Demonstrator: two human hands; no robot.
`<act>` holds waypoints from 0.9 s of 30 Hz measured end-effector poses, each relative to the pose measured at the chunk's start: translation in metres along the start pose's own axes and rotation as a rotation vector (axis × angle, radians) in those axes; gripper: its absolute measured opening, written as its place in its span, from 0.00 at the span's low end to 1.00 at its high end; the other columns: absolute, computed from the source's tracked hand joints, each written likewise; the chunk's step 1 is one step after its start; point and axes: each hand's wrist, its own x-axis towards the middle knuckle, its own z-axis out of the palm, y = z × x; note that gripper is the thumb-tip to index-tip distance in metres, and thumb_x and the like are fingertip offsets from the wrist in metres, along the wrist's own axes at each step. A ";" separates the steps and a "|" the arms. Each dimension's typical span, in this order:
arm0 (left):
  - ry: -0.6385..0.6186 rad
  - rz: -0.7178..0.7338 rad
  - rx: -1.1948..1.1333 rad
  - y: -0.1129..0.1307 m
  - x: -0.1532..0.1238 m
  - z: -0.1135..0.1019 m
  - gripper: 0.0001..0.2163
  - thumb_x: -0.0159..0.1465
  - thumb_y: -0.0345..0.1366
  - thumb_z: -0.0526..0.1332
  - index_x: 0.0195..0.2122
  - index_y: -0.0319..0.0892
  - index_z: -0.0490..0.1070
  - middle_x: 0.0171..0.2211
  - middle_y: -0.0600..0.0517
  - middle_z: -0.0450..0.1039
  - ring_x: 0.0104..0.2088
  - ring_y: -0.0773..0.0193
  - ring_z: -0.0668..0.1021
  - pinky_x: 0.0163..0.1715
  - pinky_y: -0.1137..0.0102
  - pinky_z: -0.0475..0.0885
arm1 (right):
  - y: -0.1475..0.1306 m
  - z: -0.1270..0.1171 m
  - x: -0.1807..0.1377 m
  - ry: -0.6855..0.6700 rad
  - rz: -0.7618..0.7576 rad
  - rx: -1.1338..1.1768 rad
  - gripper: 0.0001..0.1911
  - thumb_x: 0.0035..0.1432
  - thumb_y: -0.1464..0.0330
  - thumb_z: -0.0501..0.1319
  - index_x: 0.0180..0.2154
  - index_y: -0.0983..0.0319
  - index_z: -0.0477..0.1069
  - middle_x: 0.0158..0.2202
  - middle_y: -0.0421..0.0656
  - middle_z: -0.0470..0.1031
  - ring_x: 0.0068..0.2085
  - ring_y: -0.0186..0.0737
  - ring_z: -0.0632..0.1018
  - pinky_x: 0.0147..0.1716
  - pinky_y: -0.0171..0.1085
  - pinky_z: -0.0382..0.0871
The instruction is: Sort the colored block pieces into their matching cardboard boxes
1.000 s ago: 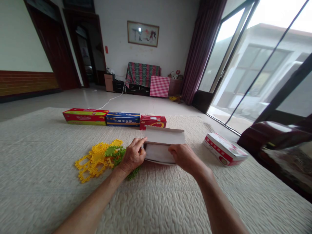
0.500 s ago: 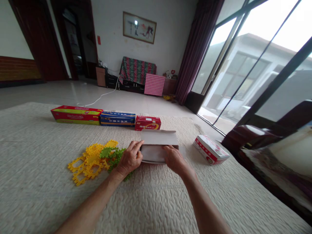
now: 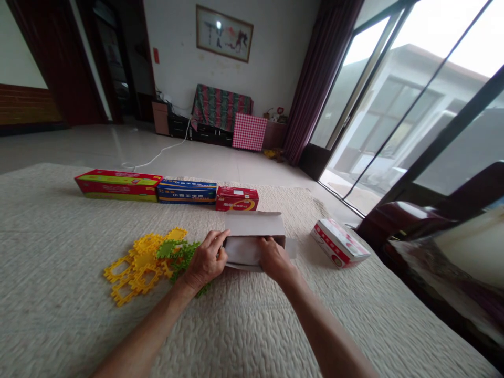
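An open cardboard box (image 3: 254,223) with a pale grey inside stands in front of me, its lid flap raised at the back and a small side flap out at the right. My left hand (image 3: 207,260) is closed on the box's left edge, thumb and fingers bent around it. Over the front right part bends my right hand (image 3: 275,257), its fingers bunched and gripping at the front panel; the fingertips are hidden inside. Beside my left hand lie green plastic interlocking pieces (image 3: 183,254), partly covered by it, and yellow plastic interlocking pieces (image 3: 144,260).
A red and green box (image 3: 118,186), a blue box (image 3: 187,191) and a red box (image 3: 237,199) form a row behind. At the right lies a white and red box (image 3: 339,242). All rest on a quilted cream cover (image 3: 244,325).
My right hand has shifted slightly left, its fingers further into the box. More of the right inner wall and side flap shows. The view has tilted slightly.
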 end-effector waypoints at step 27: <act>-0.139 -0.129 0.027 0.009 0.015 -0.009 0.23 0.50 0.22 0.53 0.47 0.37 0.74 0.39 0.45 0.78 0.38 0.59 0.79 0.43 0.65 0.76 | 0.073 0.011 -0.056 0.621 0.225 0.745 0.24 0.58 0.57 0.50 0.47 0.67 0.69 0.45 0.57 0.76 0.40 0.46 0.79 0.42 0.44 0.70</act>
